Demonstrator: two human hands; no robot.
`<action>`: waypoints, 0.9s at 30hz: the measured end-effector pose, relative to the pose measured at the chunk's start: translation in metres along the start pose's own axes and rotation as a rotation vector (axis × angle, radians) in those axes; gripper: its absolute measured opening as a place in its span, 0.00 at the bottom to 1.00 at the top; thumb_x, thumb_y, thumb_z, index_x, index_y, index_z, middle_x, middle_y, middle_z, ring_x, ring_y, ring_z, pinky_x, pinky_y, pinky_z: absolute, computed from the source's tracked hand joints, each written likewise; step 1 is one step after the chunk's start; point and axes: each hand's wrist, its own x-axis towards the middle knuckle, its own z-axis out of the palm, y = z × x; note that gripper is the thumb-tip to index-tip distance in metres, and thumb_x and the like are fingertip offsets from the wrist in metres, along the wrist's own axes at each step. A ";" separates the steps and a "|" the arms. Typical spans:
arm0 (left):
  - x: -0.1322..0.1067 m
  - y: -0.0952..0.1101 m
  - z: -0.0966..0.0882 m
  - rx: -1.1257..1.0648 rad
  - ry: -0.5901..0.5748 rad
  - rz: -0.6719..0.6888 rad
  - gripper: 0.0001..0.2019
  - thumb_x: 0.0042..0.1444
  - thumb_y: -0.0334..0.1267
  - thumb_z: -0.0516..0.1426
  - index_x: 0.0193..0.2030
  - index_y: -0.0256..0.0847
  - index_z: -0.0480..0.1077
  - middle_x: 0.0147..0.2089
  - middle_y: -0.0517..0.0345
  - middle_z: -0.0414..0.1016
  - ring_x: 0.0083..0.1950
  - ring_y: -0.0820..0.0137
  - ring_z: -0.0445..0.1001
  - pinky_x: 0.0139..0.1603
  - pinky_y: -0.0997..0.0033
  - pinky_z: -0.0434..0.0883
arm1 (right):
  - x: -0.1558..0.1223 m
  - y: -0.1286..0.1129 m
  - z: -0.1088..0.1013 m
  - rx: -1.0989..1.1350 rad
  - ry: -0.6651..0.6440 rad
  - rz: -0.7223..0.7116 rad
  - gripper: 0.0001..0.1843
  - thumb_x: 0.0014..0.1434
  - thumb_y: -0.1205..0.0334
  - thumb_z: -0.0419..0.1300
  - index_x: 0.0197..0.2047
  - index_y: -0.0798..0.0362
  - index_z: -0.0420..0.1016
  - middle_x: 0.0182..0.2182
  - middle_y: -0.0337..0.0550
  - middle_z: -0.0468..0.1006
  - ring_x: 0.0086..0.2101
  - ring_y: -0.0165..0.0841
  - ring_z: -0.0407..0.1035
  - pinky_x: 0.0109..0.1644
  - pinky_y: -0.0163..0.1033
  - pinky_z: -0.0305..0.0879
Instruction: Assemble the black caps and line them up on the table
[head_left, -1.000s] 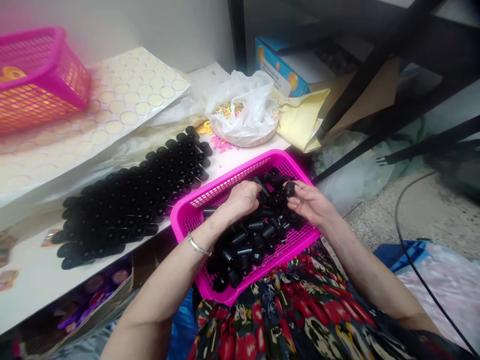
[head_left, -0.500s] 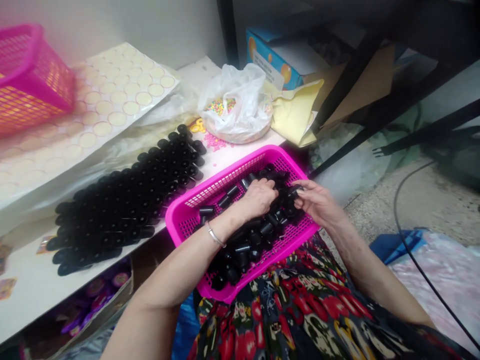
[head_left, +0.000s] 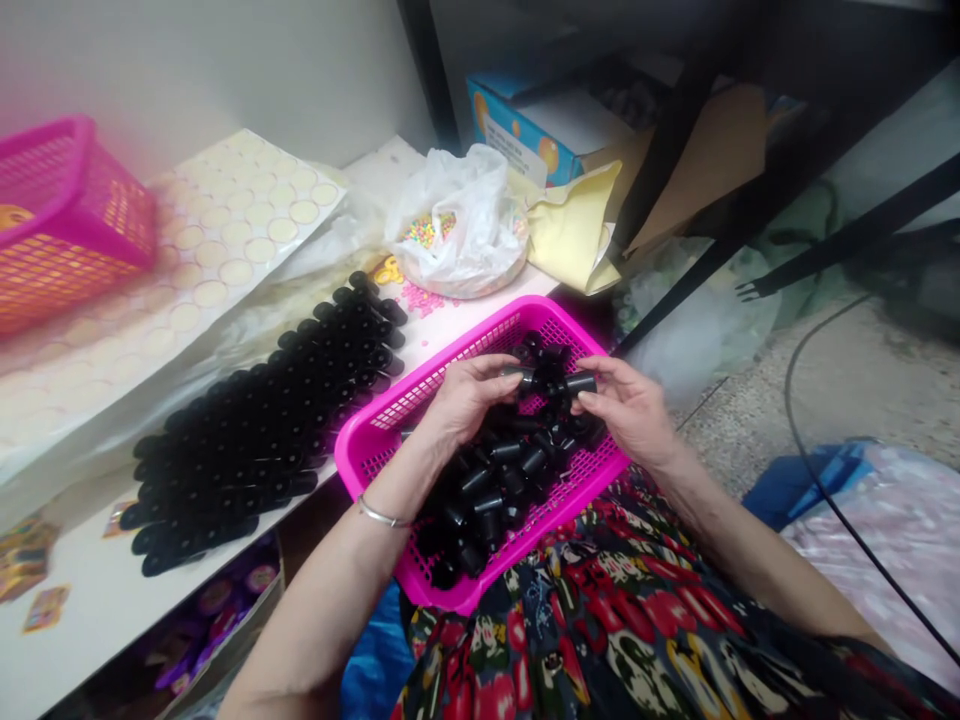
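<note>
Both hands are over a pink plastic basket (head_left: 352, 455) on my lap, filled with loose black plastic cylinders (head_left: 491, 480). My left hand (head_left: 474, 395) is closed, pinching one black cylinder (head_left: 526, 379) between thumb and fingers. Opposite it, my right hand (head_left: 630, 405) grips another black cylinder (head_left: 580, 383) by its side. The two held pieces point toward each other, nearly end to end; I cannot tell if they touch. On the white table, to the left of the basket, similar black cylinders (head_left: 247, 420) lie stacked in tight rows.
Behind the basket sits a white plastic bag (head_left: 480, 220) over a round tub of coloured beads. A yellow paper packet (head_left: 574, 235) and a blue carton (head_left: 517, 135) stand beyond. Another pink basket (head_left: 112, 220) rests on sheets of round labels (head_left: 217, 240). Black metal legs (head_left: 667, 160) slant at right.
My left hand has lifted out of the pile with a cylinder and turned toward the right hand. The right hand's cylinder now shows sideways. The view has shifted slightly.
</note>
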 end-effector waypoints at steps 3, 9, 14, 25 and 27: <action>-0.007 0.002 0.001 -0.131 -0.006 -0.071 0.17 0.36 0.32 0.69 0.36 0.33 0.76 0.31 0.56 0.78 0.26 0.75 0.73 0.29 0.75 0.70 | -0.005 -0.006 0.009 -0.056 0.013 -0.057 0.19 0.47 0.66 0.68 0.44 0.50 0.72 0.32 0.36 0.78 0.28 0.27 0.73 0.36 0.36 0.74; -0.012 -0.001 0.007 -0.184 -0.065 -0.084 0.16 0.37 0.32 0.69 0.36 0.31 0.76 0.30 0.55 0.77 0.26 0.75 0.74 0.29 0.75 0.71 | -0.011 -0.012 0.020 -0.152 -0.022 -0.115 0.16 0.49 0.66 0.66 0.43 0.50 0.71 0.33 0.36 0.76 0.31 0.27 0.73 0.38 0.35 0.73; -0.013 -0.002 0.008 -0.157 -0.064 -0.065 0.16 0.37 0.32 0.69 0.35 0.31 0.76 0.29 0.56 0.77 0.25 0.76 0.73 0.27 0.76 0.71 | -0.013 -0.007 0.018 -0.249 -0.031 -0.153 0.16 0.52 0.67 0.64 0.45 0.49 0.70 0.33 0.36 0.75 0.32 0.27 0.73 0.36 0.34 0.72; -0.017 0.001 0.005 -0.150 -0.019 -0.063 0.16 0.35 0.34 0.70 0.33 0.30 0.76 0.25 0.56 0.76 0.21 0.77 0.71 0.24 0.77 0.69 | -0.010 -0.012 0.013 -0.583 -0.035 -0.313 0.16 0.51 0.65 0.65 0.44 0.51 0.74 0.35 0.41 0.74 0.30 0.30 0.71 0.32 0.37 0.73; -0.017 0.001 0.004 -0.151 -0.019 -0.065 0.16 0.35 0.34 0.70 0.33 0.30 0.76 0.24 0.56 0.75 0.21 0.77 0.71 0.24 0.77 0.69 | -0.011 -0.011 0.014 -0.525 -0.034 -0.261 0.16 0.51 0.64 0.65 0.44 0.50 0.73 0.36 0.41 0.75 0.31 0.31 0.72 0.34 0.38 0.74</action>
